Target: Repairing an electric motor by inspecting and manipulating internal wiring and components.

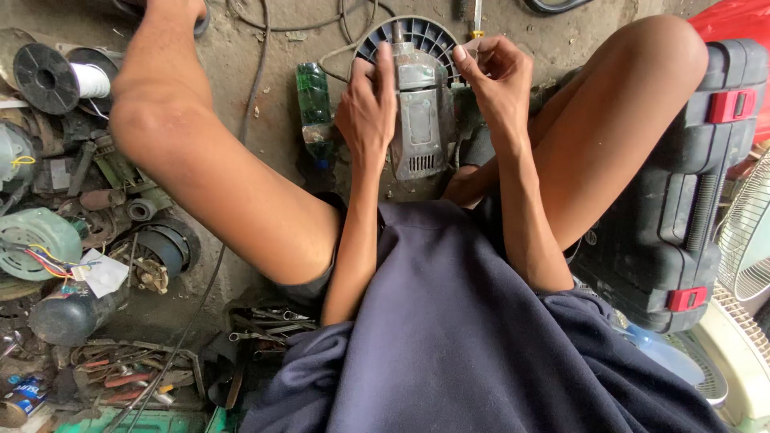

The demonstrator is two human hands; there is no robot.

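Concrete floor [265,72], green bottle [314,108] beside motor [417,120].

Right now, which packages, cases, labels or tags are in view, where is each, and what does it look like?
Tool case: right of the right leg, on the floor; black moulded plastic, two red latches.
Paper tag: far left, on coloured wires beside a pale green motor part; white, crumpled.
Green bottle: on the floor just beyond the left hand; clear green, label unclear.
Small can: bottom left corner; blue and white wrapper.
No screens or signs.
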